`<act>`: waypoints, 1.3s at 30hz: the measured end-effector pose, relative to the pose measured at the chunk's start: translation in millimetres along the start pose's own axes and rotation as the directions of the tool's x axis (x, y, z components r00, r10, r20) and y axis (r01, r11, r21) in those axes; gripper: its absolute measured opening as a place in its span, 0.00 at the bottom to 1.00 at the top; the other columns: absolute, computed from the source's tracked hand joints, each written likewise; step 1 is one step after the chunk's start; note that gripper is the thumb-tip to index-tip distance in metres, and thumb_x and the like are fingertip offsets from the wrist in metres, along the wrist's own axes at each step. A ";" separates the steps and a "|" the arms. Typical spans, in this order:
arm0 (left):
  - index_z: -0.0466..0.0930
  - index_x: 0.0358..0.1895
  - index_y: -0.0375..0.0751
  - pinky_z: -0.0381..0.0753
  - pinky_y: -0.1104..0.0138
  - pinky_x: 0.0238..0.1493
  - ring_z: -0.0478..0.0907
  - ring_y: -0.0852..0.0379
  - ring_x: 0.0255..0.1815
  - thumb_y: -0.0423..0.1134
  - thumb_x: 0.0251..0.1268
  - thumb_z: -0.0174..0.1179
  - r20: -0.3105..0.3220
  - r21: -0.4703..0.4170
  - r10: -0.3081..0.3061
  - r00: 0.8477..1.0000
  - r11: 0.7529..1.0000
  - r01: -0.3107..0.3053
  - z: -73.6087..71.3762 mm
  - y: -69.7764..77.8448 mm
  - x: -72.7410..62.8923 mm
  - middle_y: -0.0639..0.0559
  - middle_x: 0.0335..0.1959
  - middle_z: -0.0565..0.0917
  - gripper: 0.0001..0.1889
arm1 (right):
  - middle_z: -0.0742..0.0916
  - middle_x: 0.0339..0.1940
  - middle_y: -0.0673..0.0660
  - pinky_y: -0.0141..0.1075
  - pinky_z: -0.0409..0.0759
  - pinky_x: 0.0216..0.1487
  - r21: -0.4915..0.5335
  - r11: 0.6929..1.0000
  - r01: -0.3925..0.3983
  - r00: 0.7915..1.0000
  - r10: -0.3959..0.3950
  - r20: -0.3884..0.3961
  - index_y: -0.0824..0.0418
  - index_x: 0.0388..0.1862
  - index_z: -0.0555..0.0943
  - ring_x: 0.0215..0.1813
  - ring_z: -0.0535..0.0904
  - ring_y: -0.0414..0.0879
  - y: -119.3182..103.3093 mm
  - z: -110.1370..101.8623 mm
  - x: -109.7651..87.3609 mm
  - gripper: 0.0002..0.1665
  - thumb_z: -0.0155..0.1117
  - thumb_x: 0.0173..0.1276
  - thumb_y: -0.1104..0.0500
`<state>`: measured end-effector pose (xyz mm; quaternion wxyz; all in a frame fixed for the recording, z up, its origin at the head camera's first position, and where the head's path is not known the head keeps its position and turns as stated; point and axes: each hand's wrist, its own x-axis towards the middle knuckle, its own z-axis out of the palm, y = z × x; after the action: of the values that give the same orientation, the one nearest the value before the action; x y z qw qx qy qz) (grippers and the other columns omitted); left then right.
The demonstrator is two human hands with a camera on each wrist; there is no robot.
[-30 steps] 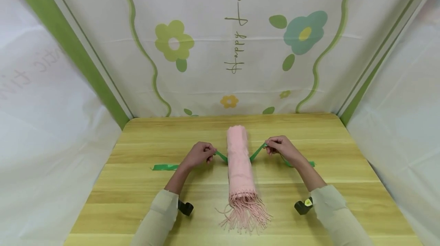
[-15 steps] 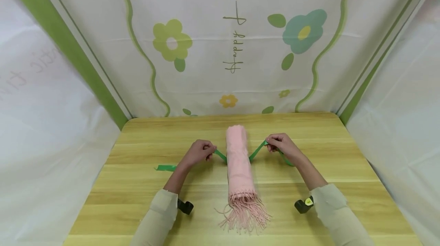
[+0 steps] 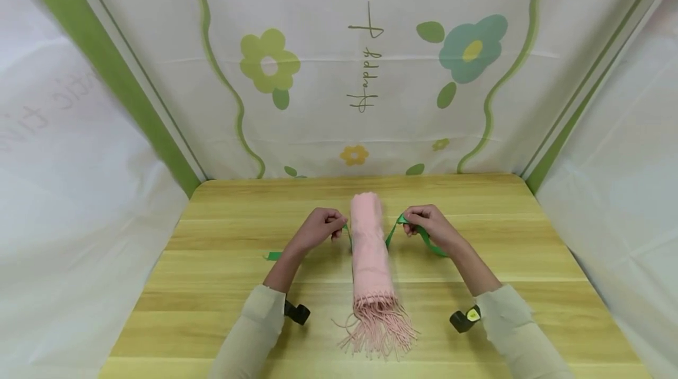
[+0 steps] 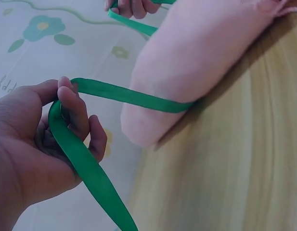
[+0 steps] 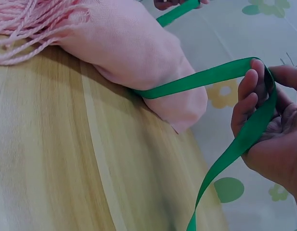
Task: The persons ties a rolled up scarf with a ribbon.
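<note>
A rolled pink scarf (image 3: 368, 249) lies lengthwise on the table, its fringe (image 3: 378, 329) toward me. Beneath it passes a green ribbon (image 5: 196, 82), coming out on both sides. My left hand (image 3: 320, 229) pinches the ribbon close to the scarf's left side, raised above the table. On the other side my right hand (image 3: 428, 225) pinches the ribbon's right part, a little farther from the scarf. In the left wrist view the ribbon's loose tail (image 4: 93, 178) hangs down from the fingers. The stretch under the scarf is hidden.
The wooden table (image 3: 212, 308) carries the scarf and ribbon. A white curtain (image 3: 318, 120) with printed flowers stands behind its far edge, with more white cloth at both sides. Black wrist cameras (image 3: 298, 312) sit below my sleeves.
My left hand has moved right and slightly up, nearer the scarf, drawing the ribbon's left tail along. My right hand has shifted slightly left. The scarf stays in place.
</note>
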<state>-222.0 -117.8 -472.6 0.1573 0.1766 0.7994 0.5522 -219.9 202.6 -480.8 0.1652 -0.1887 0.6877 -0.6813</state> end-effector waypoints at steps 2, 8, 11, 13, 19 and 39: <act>0.83 0.36 0.37 0.72 0.51 0.28 0.74 0.22 0.34 0.41 0.78 0.52 -0.001 -0.011 -0.002 1.000 1.000 0.002 1.0 3.0 1.9 0.29 0.28 0.80 0.14 | 0.85 0.26 0.51 0.31 0.80 0.34 -0.003 1.000 0.002 1.000 -0.002 0.008 0.59 0.33 0.84 0.30 0.80 0.41 -1.0 2.2 0.5 0.16 0.53 0.79 0.57; 0.83 0.37 0.33 0.72 0.51 0.28 0.74 0.26 0.32 0.41 0.78 0.53 0.002 -0.012 0.019 1.000 1.000 -0.019 3.1 8.5 6.5 0.38 0.25 0.81 0.15 | 0.85 0.26 0.52 0.32 0.80 0.35 -0.034 0.999 -0.020 1.000 0.020 0.002 0.63 0.35 0.83 0.30 0.80 0.42 -8.2 9.1 4.1 0.16 0.54 0.79 0.55; 0.82 0.39 0.30 0.72 0.57 0.28 0.75 0.39 0.26 0.41 0.77 0.54 -0.012 0.003 0.039 0.999 0.999 -0.039 3.8 9.9 7.7 0.44 0.24 0.80 0.15 | 0.85 0.27 0.53 0.33 0.81 0.36 -0.097 0.994 -0.042 0.999 0.040 -0.018 0.66 0.37 0.82 0.31 0.81 0.43 -13.4 13.2 7.1 0.17 0.55 0.79 0.54; 0.82 0.39 0.31 0.71 0.60 0.28 0.75 0.48 0.24 0.41 0.77 0.54 -0.018 0.010 0.046 0.999 0.999 -0.046 4.1 10.6 7.6 0.43 0.25 0.80 0.15 | 0.85 0.27 0.56 0.34 0.81 0.36 -0.140 0.989 -0.049 0.999 0.046 -0.027 0.69 0.39 0.82 0.31 0.80 0.44 -16.0 15.7 9.4 0.19 0.55 0.79 0.54; 0.83 0.40 0.34 0.71 0.60 0.29 0.72 0.58 0.23 0.41 0.77 0.54 -0.015 0.014 0.051 0.999 0.999 -0.050 4.6 17.2 5.8 0.45 0.25 0.79 0.13 | 0.84 0.28 0.62 0.34 0.80 0.35 -0.192 0.981 -0.041 0.999 0.036 -0.027 0.78 0.42 0.79 0.30 0.79 0.43 -19.0 21.7 15.4 0.21 0.55 0.78 0.57; 0.88 0.43 0.43 0.75 0.68 0.33 0.76 0.54 0.31 0.40 0.73 0.60 -0.051 0.188 0.115 0.992 0.977 -0.103 12.4 19.7 11.5 0.44 0.37 0.87 0.09 | 0.83 0.27 0.54 0.32 0.80 0.34 -0.207 0.977 -0.060 0.997 0.047 -0.067 0.73 0.42 0.81 0.31 0.78 0.43 -17.3 40.0 29.5 0.17 0.53 0.79 0.58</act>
<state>-224.5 -95.9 -458.9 0.0849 0.2169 0.8407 0.4887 -225.7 153.3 -463.3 0.1414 -0.1651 0.7651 -0.6062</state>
